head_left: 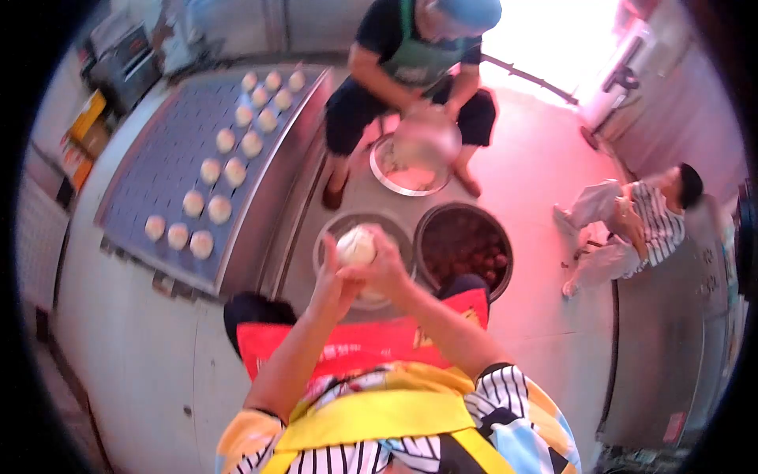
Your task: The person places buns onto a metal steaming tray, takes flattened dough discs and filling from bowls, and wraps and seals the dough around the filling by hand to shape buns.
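Observation:
Above a round basin [325,231] in front of me, a pale, rounded dough ball [355,247] is cupped between both my hands. My left hand [335,283] wraps its left and lower side with the thumb up. From the right, my right hand [384,265] closes over it, and its fingers partly hide the dough. Just right of the basin stands a dark round tub [509,259] holding dark red lumps [472,251]. The basin's contents are mostly hidden behind my hands.
On the left, a long perforated metal surface [162,178] carries several round white buns [219,208]. Opposite me, a seated co-worker [422,55] bends over a round pan [382,178]. Another person [651,225] sits at the right near a metal cabinet [651,347].

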